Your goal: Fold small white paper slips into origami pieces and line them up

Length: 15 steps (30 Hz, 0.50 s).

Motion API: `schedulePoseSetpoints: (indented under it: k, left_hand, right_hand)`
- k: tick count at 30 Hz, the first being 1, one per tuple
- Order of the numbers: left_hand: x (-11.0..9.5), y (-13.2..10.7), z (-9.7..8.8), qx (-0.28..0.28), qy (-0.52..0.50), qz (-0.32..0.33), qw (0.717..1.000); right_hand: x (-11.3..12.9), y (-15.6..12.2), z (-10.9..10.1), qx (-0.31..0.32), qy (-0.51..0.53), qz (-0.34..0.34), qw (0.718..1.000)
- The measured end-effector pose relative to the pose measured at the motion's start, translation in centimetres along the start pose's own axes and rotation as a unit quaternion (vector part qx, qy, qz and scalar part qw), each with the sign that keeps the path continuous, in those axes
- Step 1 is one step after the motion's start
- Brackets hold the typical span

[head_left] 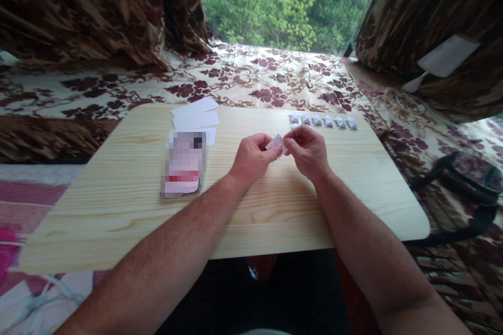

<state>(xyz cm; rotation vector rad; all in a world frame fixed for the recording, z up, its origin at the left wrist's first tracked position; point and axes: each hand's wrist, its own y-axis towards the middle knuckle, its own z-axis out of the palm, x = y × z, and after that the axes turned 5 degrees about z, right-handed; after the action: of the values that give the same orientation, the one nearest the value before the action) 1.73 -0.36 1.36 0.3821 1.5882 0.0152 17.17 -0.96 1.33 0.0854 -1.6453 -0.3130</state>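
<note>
Between both hands, above the middle of the wooden table (251, 220), is a small piece of white paper (275, 142) that looks folded. My left hand (253, 156) grips its left side between thumb and fingers. On its right edge, the fingertips of my right hand (308, 151) are pinched. Just beyond my right hand runs a row of several small folded white paper pieces (329, 121) with pointed tops; part of another piece shows right behind my fingers.
A partly pixelated box-like item (184, 165) lies left of my hands. White paper strips (196, 114) overlap behind it. Patterned cloth (271, 70) covers the ledge by the window. A white lamp (448, 56) stands at right, with a dark bag-like object (477, 178) below.
</note>
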Motion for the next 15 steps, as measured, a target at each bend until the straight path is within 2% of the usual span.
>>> schedulePoseSetpoints:
  k: [15]
  left_hand:
    - [0.11,-0.05,0.00,0.006,0.018,0.002,1.000]
  right_hand:
    - [-0.27,0.09,-0.06,-0.007,0.041,0.002,0.999]
